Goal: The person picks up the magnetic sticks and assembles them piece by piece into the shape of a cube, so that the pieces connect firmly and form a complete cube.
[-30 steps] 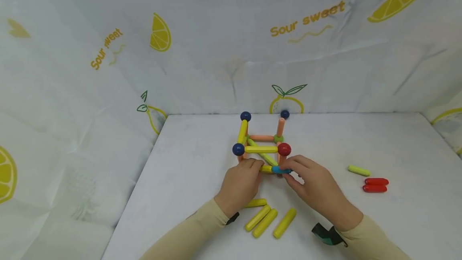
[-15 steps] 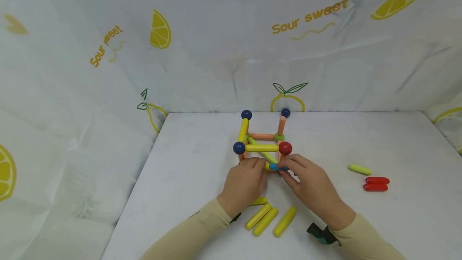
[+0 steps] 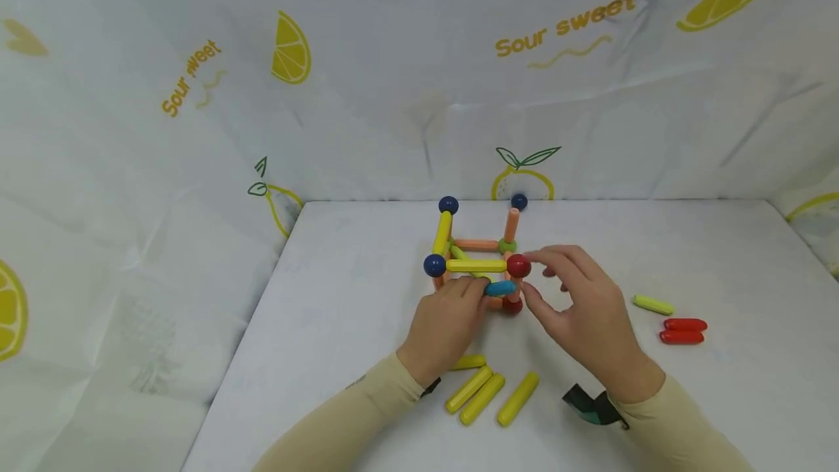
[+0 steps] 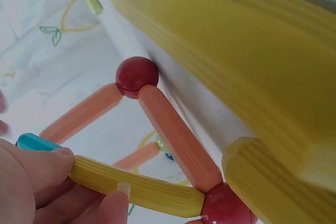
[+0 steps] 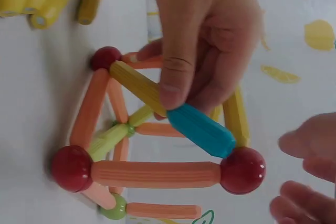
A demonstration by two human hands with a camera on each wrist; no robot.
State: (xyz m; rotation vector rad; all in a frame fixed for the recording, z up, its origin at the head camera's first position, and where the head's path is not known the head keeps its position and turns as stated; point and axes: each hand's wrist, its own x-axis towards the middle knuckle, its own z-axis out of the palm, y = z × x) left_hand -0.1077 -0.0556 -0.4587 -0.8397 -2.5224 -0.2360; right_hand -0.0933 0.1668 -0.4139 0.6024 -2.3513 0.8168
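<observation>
A cube-like frame of magnetic rods and balls stands on the table, with orange rods [image 5: 157, 174] and yellow rods along its upper edges [image 3: 476, 266]. My left hand [image 3: 448, 315] pinches a yellow magnetic rod [image 4: 139, 186] where it joins a blue magnetic rod [image 5: 202, 129]. In the right wrist view the pair slants across the front side, from a lower red ball [image 5: 106, 58] toward the upper red ball [image 5: 243, 170], the blue end right at that ball. Beside the upper ball, my right hand [image 3: 586, 312] has its thumb and fingers spread, holding nothing.
Several loose yellow rods [image 3: 481, 399] lie in front of the frame. On the right are a short lime rod [image 3: 652, 304] and two red rods [image 3: 682, 337]. A dark blue ball [image 3: 519, 202] sits near the table's back edge, before a lemon-print cloth [image 3: 393, 93].
My right hand has let go of the blue rod and moved up beside the upper red ball. The blue end has risen from the lower corner, still with my left hand pinching the rods.
</observation>
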